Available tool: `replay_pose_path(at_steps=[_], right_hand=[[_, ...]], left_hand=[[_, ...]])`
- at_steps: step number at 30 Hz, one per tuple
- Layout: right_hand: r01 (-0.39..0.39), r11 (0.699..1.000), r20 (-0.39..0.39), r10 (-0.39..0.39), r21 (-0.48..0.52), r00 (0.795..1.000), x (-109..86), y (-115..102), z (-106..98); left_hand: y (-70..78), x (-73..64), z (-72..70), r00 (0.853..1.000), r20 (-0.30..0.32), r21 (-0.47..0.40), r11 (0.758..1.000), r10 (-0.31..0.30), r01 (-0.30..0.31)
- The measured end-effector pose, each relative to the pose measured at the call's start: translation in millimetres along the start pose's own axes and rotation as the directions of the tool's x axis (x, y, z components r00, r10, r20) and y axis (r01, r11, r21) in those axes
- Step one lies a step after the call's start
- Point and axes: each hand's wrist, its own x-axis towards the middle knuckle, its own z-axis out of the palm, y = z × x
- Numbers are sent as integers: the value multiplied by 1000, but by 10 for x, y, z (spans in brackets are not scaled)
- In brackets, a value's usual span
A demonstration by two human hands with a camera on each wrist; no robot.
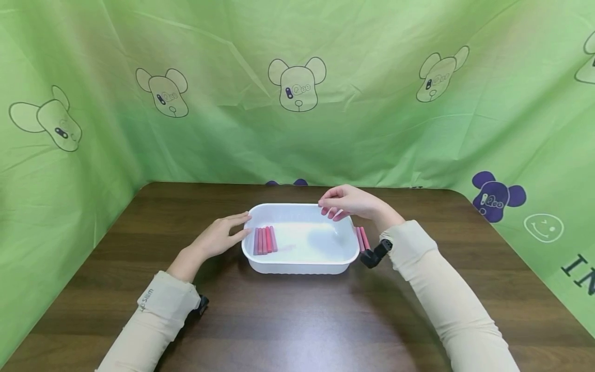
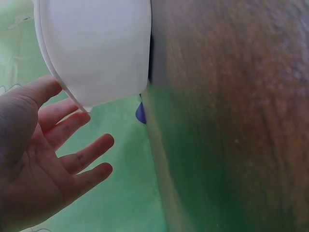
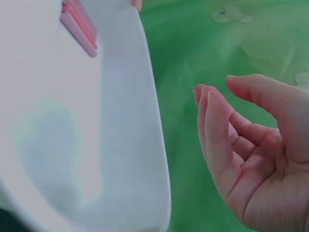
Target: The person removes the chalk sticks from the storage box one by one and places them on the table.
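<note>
A white plastic basin stands on the table, with several short pink and red sticks lined up side by side at its left end. My left hand is at the basin's left rim; in the left wrist view its thumb and nearer fingers touch the rim, the other fingers spread loosely. Over the far right part of the rim hovers my right hand. In the right wrist view, its fingers bend loosely and a gap separates thumb from forefinger, with nothing between them.
Outside the basin's right end lie more pink and red sticks, partly hidden by the basin and the right wrist's black camera. The brown wooden table ends at a green printed cloth behind and at both sides.
</note>
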Motion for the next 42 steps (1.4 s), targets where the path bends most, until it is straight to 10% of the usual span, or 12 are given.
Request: replay_pose_path(at_steps=[42], right_hand=[[-70, 997, 223, 77, -39, 972, 822, -167, 550]], left_hand=[[8, 4, -6, 1000, 2, 4, 1000, -9, 9]])
